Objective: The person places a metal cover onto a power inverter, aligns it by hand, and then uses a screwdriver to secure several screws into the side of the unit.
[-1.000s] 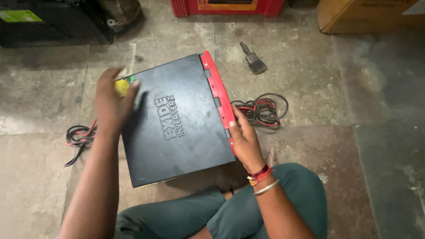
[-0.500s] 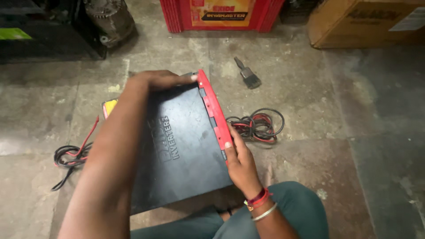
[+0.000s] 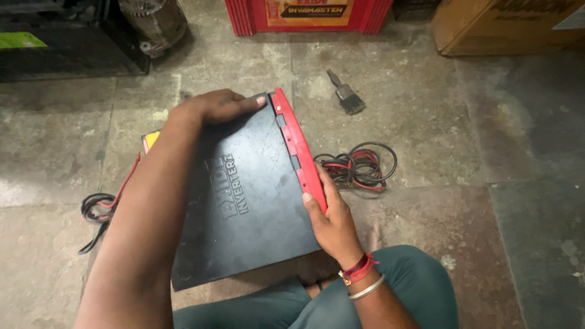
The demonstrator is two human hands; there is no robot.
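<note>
A black box-shaped inverter (image 3: pixel 250 201) with a red front panel (image 3: pixel 298 146) lies on the stone floor in front of my crossed legs. My left hand (image 3: pixel 213 105) reaches over its top and grips the far edge, fingers curled over it. My right hand (image 3: pixel 329 222) holds the red panel at the near right side, thumb on the red strip. A coil of red and black cable (image 3: pixel 356 167) lies just right of the unit, and another cable bundle (image 3: pixel 97 210) trails on the floor at the left.
A small paint brush (image 3: pixel 346 94) lies on the floor beyond the inverter. A red battery case (image 3: pixel 308 15) stands at the back, a cardboard box (image 3: pixel 506 24) at the back right, and a black unit (image 3: pixel 67 36) at the back left.
My left hand has slid from the left side of the black top up to its far edge. The view has drawn closer. My right hand stays on the red panel.
</note>
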